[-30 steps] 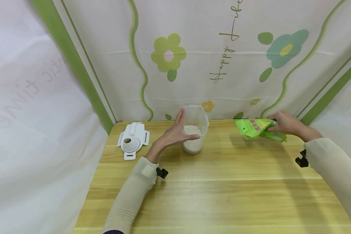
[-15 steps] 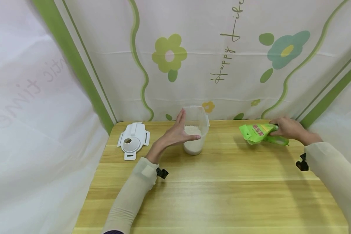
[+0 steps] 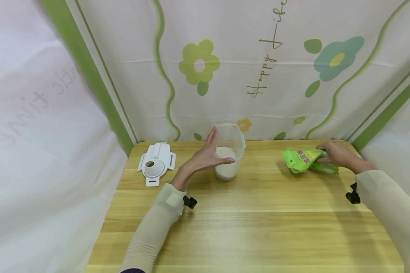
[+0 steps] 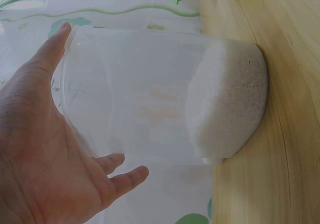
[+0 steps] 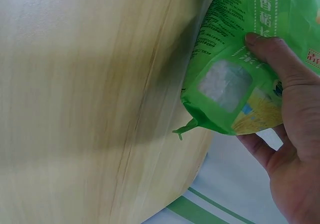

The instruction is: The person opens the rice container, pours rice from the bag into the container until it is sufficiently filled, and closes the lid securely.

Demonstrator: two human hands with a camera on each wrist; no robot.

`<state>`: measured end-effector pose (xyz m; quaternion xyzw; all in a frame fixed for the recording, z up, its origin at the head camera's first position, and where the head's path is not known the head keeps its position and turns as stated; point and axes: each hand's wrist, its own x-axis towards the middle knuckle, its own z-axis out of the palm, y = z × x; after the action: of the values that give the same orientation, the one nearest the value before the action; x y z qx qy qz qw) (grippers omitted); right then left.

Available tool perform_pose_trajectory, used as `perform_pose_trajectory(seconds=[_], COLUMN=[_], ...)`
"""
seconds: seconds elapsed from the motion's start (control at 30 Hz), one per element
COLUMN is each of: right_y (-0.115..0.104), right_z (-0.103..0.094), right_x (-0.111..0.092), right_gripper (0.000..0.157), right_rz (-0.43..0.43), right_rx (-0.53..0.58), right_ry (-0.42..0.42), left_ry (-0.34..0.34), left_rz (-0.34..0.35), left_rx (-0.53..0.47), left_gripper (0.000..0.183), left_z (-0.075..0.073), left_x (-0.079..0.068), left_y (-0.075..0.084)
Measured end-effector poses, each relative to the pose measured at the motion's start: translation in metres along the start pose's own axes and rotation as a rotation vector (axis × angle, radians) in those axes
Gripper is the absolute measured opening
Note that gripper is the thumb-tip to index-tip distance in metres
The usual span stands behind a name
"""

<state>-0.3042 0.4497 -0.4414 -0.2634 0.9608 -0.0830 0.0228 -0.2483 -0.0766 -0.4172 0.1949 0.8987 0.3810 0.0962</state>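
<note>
A clear plastic container (image 3: 226,172), part filled with white rice, stands upright on the table. My left hand (image 3: 205,154) holds it from the left near the rim, thumb on the near side and fingers on the far side. In the left wrist view the left hand (image 4: 50,134) spans the mouth end of the container (image 4: 135,94). At the table's back right, my right hand (image 3: 336,153) grips a green rice bag (image 3: 302,159), which looks slack and lies low over the wood. The right wrist view shows the thumb pressed on the bag (image 5: 225,86), with the other fingers behind it.
A white lid (image 3: 155,163) with a round spout-like opening and side flaps lies left of the left hand. The wooden table (image 3: 259,227) ends at a white patterned curtain (image 3: 232,68) behind, with more curtain on both sides.
My right hand has lowered the rice bag toward the tabletop and shifted it slightly right and nearer. The left hand and the container have stayed in place.
</note>
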Motion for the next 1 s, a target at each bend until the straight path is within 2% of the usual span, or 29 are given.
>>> perform_pose_trajectory(seconds=[0.07,0.27,0.43,0.7,1.0], right_y=[0.001,0.002,0.003,0.006,0.001], right_z=[0.001,0.004,0.006,0.017,0.018], right_x=[-0.001,-0.005,-0.005,-0.004,-0.007], right_gripper=[0.037,0.021,0.022,0.036,0.057], right_rz=[0.004,0.041,0.04,0.032,0.106], right_rx=[0.01,0.082,0.1,0.098,0.122], right_ry=[-0.004,-0.043,-0.051,-0.076,-0.11], left_ry=[-0.001,-0.01,-0.008,-0.001,0.001], left_rz=[0.0,0.003,0.006,0.008,0.011], left_rx=[0.003,-0.004,-0.003,0.0,0.011], left_gripper=[0.134,0.134,0.134,0.133,0.133], left_z=[0.0,0.0,0.001,0.001,0.001], left_x=[0.0,0.0,0.001,0.0,0.001], left_y=[0.0,0.0,-0.001,-0.002,-0.002])
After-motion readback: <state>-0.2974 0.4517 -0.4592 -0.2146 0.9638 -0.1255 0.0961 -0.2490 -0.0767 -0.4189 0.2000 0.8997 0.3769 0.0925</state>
